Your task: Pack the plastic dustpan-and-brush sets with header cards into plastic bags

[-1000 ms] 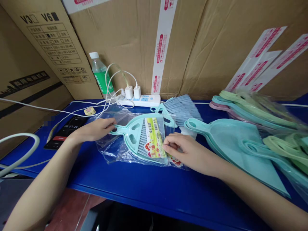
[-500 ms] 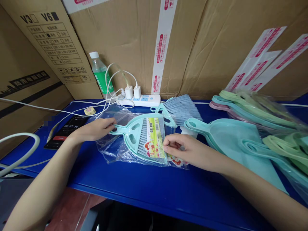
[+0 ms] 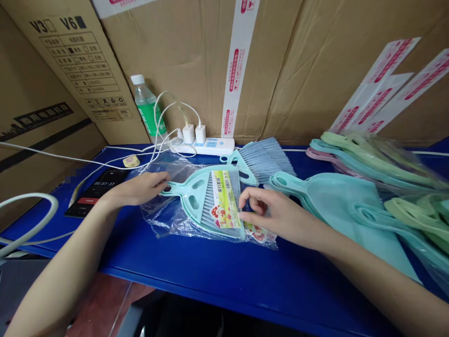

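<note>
My left hand (image 3: 150,185) is closed around the handle end of a mint-green dustpan (image 3: 192,174), which lies flat with a small brush (image 3: 207,199) on it. A printed label card (image 3: 224,199) rests across the bristles, slightly tilted. Clear plastic bag (image 3: 164,222) spreads crumpled beneath and around the set. At the card's right edge hovers my right hand (image 3: 266,210), thumb and curled fingers apart with nothing visible between them. Under that hand a second printed card (image 3: 257,232) shows in the plastic, partly hidden.
Loose blue-bristled brushes (image 3: 268,159) lie behind. Mint dustpans (image 3: 343,192) are stacked on the right, near bagged sets (image 3: 372,154). A power strip (image 3: 217,146), a bottle (image 3: 149,110) and a phone (image 3: 100,189) sit toward the back left. White cables cross there; cardboard boxes (image 3: 196,56) wall the back.
My right hand's thumb and fingers have spread apart at the card's edge. The label card has shifted and tilted slightly to the left. My left hand stays on the handle.
</note>
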Demonstrator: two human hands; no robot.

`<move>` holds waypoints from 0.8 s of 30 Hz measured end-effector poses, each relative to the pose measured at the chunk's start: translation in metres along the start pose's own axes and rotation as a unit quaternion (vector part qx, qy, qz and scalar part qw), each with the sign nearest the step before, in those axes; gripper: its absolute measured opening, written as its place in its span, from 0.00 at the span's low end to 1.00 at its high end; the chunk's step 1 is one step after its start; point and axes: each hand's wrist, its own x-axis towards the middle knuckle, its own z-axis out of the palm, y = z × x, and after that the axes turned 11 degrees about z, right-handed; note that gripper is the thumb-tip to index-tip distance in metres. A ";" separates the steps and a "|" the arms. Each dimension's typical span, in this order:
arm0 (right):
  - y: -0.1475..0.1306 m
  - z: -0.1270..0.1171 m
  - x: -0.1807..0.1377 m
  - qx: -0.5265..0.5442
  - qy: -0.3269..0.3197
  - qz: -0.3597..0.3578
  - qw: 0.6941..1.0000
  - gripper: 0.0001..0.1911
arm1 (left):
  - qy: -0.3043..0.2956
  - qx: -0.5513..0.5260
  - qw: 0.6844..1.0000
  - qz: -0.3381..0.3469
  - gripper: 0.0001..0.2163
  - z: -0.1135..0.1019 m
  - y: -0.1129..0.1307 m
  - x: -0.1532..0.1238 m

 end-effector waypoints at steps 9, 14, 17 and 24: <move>0.007 0.007 0.002 0.022 0.040 0.009 0.999 0.11 | 0.000 0.002 1.000 -0.001 0.09 0.000 -0.001 0.000; 0.006 0.007 0.002 0.029 0.049 0.009 0.998 0.12 | -0.004 0.001 1.000 -0.003 0.10 -0.001 0.001 0.000; 0.004 0.006 0.002 0.024 0.055 -0.001 0.998 0.10 | -0.008 0.000 1.000 -0.004 0.10 -0.001 0.002 -0.001; 0.001 0.002 0.001 -0.020 0.013 0.000 1.000 0.16 | -0.016 -0.004 1.000 -0.007 0.10 -0.002 0.002 0.000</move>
